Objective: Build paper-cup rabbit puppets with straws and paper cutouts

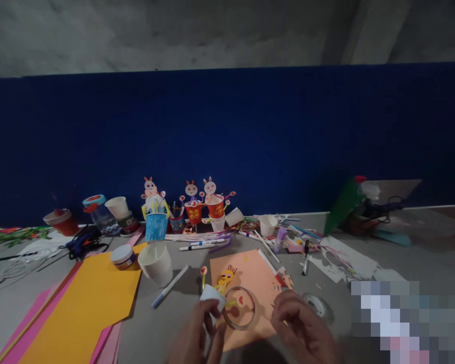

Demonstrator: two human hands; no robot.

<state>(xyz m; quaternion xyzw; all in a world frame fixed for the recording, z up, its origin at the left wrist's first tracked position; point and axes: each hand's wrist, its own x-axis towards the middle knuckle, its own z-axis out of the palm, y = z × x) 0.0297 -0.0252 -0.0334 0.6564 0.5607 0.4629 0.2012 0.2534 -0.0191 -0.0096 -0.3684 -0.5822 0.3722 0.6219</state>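
Observation:
My left hand is closed around a small white paper cup with a yellow paper animal figure stuck to it. A clear tape roll stands on edge right beside the cup, between my two hands. My right hand lies low at the right of the roll with its fingers curled; whatever they pinch is too small to name. Both hands hover over an orange paper sheet on the grey table.
Yellow and pink paper sheets lie at the left. An empty white cup and a small jar stand nearby. Several finished cup rabbits line the blue wall, with markers, straws, another tape roll and paper scraps around.

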